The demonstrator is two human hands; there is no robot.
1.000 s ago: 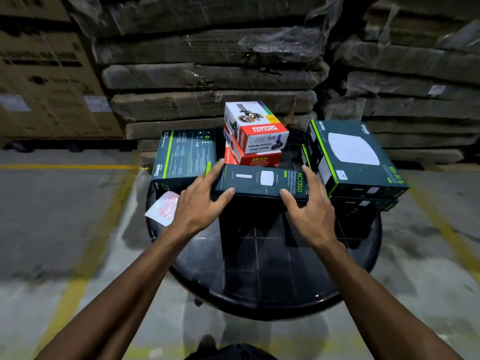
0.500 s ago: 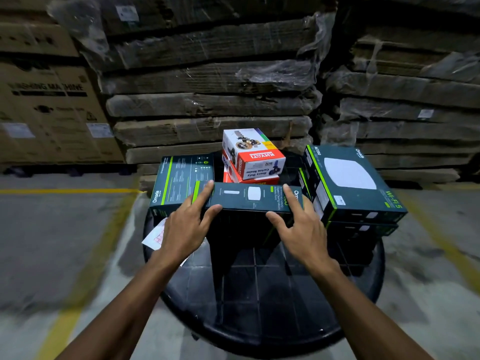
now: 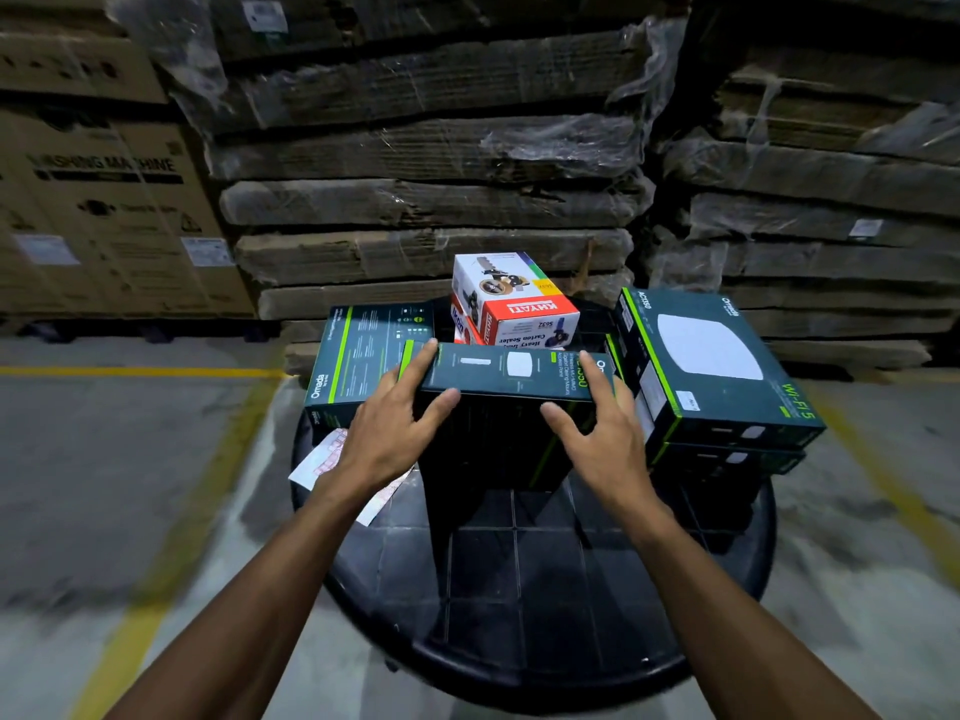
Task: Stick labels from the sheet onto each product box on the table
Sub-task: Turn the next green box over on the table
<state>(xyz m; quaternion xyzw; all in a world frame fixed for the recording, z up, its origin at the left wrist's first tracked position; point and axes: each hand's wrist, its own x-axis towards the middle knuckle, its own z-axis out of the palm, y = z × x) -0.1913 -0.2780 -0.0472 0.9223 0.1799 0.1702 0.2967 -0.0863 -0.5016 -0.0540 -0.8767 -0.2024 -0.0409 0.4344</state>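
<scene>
I hold a dark green box (image 3: 511, 379) between both hands, standing on edge on the round black counter (image 3: 545, 589). My left hand (image 3: 387, 433) grips its left end, fingers over the top edge and thumb on the near face; my right hand (image 3: 597, 433) grips the right end the same way, fingers curled over the top, thumb in front. Under my left wrist lies the label sheet (image 3: 317, 459), pale with pink print, its corner hanging past the counter rim. Beyond my left hand another green box (image 3: 363, 356) lies flat, close against the one I hold. Straight past my fingers sit a white and red box (image 3: 514, 304) on top of a red box (image 3: 462, 322), crowding the space behind. Just beside my right hand a stack of two large green boxes (image 3: 711, 366) blocks that side. Behind the counter rise piles of wrapped flat cardboard (image 3: 431, 200), and far to my left a brown washing machine carton (image 3: 104, 200).
</scene>
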